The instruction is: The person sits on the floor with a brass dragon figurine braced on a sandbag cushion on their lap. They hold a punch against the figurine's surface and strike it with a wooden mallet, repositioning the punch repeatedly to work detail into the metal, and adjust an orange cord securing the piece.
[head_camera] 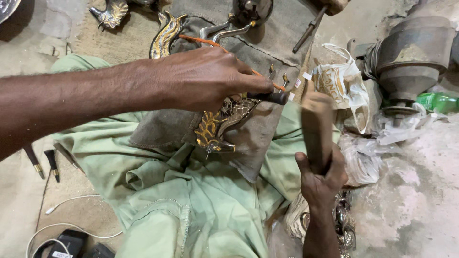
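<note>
A metal workshop: gritty floor (420,210), brass castings (165,36), scattered hand tools (34,162).

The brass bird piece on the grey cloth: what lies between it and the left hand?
In the head view, a dark punch held in the left hand lies between, its tip beside the brass bird piece.

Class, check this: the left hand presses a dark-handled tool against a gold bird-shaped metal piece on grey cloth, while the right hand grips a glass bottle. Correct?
Not quite. In the head view the right hand grips a wooden mallet, blurred, not a glass bottle. The rest stands: the left hand presses the dark-handled tool against the gold bird-shaped piece on grey cloth.
</note>
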